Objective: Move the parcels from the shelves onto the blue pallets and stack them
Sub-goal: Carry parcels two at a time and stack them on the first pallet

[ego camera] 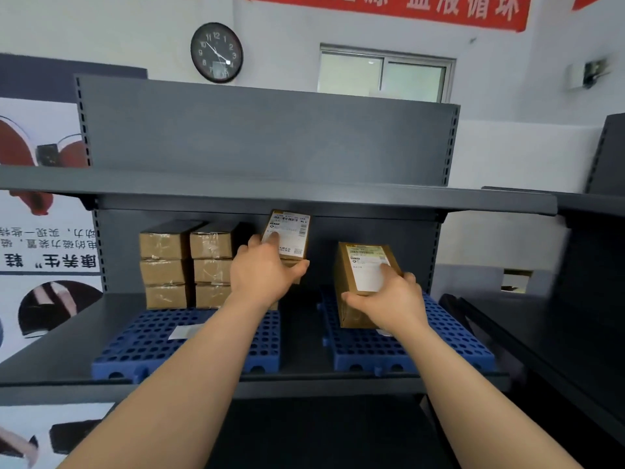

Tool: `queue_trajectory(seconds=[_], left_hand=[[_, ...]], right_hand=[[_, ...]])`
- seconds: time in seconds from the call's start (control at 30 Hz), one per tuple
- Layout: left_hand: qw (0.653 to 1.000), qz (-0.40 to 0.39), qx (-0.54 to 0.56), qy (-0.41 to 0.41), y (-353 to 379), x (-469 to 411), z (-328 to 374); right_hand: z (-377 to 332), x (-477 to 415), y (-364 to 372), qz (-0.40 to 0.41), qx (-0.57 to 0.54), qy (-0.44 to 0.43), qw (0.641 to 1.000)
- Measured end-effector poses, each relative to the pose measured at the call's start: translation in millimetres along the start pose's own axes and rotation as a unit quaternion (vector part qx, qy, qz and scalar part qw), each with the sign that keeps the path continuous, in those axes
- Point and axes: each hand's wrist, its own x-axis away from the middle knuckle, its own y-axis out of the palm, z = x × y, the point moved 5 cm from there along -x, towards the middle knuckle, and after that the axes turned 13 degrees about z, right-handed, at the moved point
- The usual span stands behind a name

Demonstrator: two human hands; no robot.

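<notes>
Two blue perforated pallets lie on the lower shelf: the left pallet (142, 343) and the right pallet (449, 336). Two stacks of brown taped parcels (184, 265) stand at the back of the left pallet, three high each. My left hand (267, 274) grips a small labelled parcel (291, 231), held up in the air to the right of those stacks, just under the upper shelf. My right hand (389, 304) holds a larger labelled parcel (363, 275) by its near end; the parcel sits tilted over the back left part of the right pallet.
The grey metal rack has an upper shelf (270, 191) close above the parcels and a back panel behind them. A white slip of paper (184, 331) lies on the left pallet. Another dark rack (575, 299) stands at the right.
</notes>
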Motion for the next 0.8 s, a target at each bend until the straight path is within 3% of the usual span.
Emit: queue_trajectory(seconds=[0.23,0.8], left_hand=[[1.000,-0.007,-0.017,0.015,35,-43,-4],[0.994,-0.028,-0.084,-0.061,81,-70,-9]], right_hand=[[-5,-38,33,-0.004,-0.023,0.019,1.000],[15,-91,83,-0.077,0.030,0.021,0.996]])
